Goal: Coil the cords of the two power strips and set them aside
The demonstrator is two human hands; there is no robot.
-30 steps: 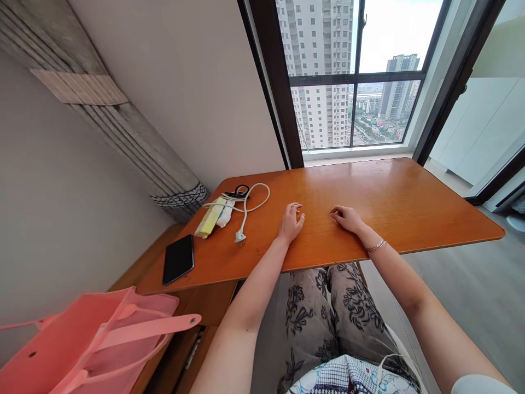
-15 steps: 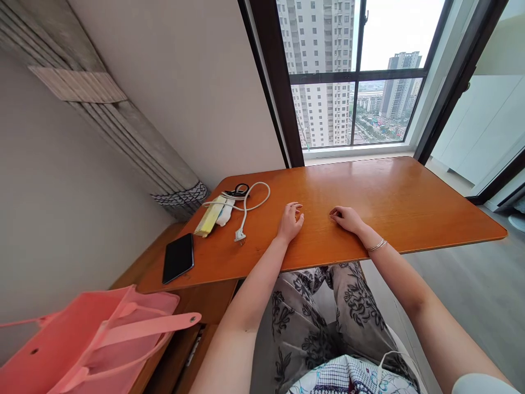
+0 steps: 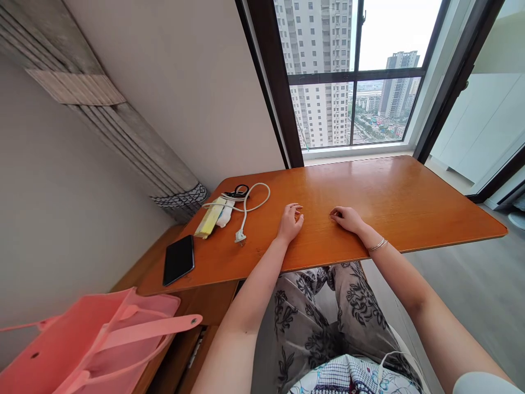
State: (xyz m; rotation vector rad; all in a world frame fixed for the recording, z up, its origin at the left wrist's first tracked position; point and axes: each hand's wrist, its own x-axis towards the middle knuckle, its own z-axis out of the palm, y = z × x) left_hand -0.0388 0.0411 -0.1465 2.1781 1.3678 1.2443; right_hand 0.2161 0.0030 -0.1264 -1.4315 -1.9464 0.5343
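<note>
Resting a forearm over the near edge of the glossy orange-brown wooden table [image 3: 394, 191], the person I am watching sets each hand on its top, the two a little apart. The table stands directly ahead, its near edge over the lap. The bare left hand [image 3: 290, 223] is empty, fingers loosely bent and thumb standing off. The bare right hand [image 3: 346, 219], beyond a thin silver-coloured metal bracelet [image 3: 377, 245], has its fingers curled inward; nothing shows in it, but I cannot tell how far it is closed. For a sound posture, let the table carry the forearms, align the wrists and slacken the fingers. Note the white flexible power cord [image 3: 245, 219] left of the left hand and apart from it, its white plastic plug [image 3: 240, 236] pointing toward the near edge. Avoid sweeping the left forearm outward: in my judgement it could catch the plug. A flat black rectangular tablet [image 3: 179, 260] lies farther left, well clear of both hands.
</note>
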